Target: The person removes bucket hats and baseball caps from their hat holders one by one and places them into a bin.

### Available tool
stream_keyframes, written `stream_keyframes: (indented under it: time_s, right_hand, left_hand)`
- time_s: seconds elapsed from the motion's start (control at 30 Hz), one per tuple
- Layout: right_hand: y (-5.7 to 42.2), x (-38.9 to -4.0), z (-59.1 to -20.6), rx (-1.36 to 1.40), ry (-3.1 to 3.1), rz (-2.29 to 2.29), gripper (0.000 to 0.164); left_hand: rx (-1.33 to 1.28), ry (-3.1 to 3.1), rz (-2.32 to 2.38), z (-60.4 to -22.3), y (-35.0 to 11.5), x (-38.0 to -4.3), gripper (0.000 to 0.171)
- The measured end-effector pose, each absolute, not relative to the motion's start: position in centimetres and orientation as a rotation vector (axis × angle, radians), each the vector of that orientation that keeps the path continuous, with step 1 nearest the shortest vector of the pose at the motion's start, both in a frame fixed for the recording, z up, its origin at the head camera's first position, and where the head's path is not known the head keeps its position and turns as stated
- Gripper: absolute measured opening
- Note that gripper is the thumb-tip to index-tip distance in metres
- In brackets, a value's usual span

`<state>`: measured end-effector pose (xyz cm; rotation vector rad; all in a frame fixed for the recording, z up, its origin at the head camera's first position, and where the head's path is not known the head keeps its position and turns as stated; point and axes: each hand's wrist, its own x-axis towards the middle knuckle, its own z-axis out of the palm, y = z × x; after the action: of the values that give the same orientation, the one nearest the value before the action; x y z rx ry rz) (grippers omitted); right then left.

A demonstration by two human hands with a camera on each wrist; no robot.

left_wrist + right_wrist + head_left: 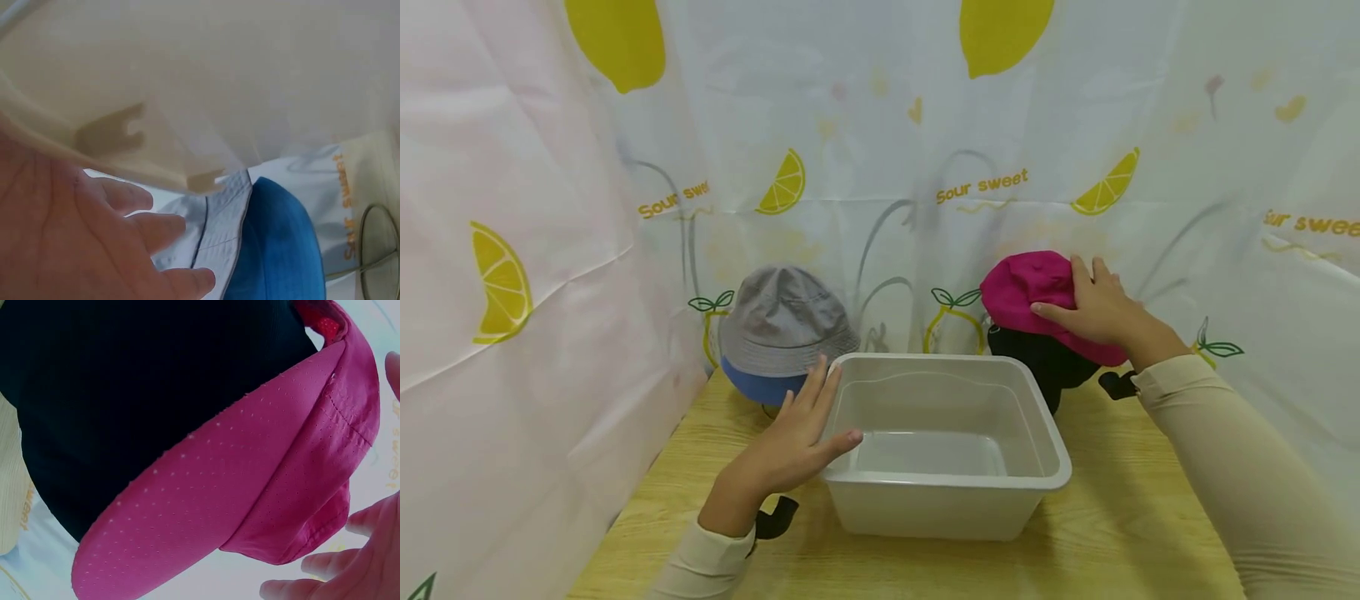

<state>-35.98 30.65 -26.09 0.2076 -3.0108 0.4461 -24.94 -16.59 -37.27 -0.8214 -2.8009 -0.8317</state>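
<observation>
A pink cap [1026,287] with a perforated brim [206,481] sits on top of a black rounded form [1037,358] at the back right. My right hand [1097,304] is at the cap's right side, fingers spread and thumb over its front. In the right wrist view the fingertips [331,565] stand just beside the fabric. My left hand [797,442] lies along the left rim of an off-white plastic basin [940,507], its fingers straight. The basin's inside shows no contents.
Behind the left hand, a grey bucket hat [786,312] rests over a blue hat [756,385]. The wood-grain tabletop [1120,500] is bounded at the back and sides by a white lemon-print curtain [865,108].
</observation>
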Motion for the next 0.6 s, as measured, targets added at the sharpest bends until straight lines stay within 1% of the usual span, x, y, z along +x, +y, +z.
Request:
stream_keyframes:
  time_s: [0.27,0.6]
  right_hand:
    - [30.5,-36.9,-25.9,0.21,-2.995,0.478,0.131]
    - [30.7,-37.4,-26.6,0.199,-3.002,0.582,0.14]
  left_hand:
    - [-0.823,-2.812,-0.907,-37.8,-16.4,-24.9,0.092]
    - [-0.842,-2.84,-0.932,-37.8,-16.3,-24.8,0.1]
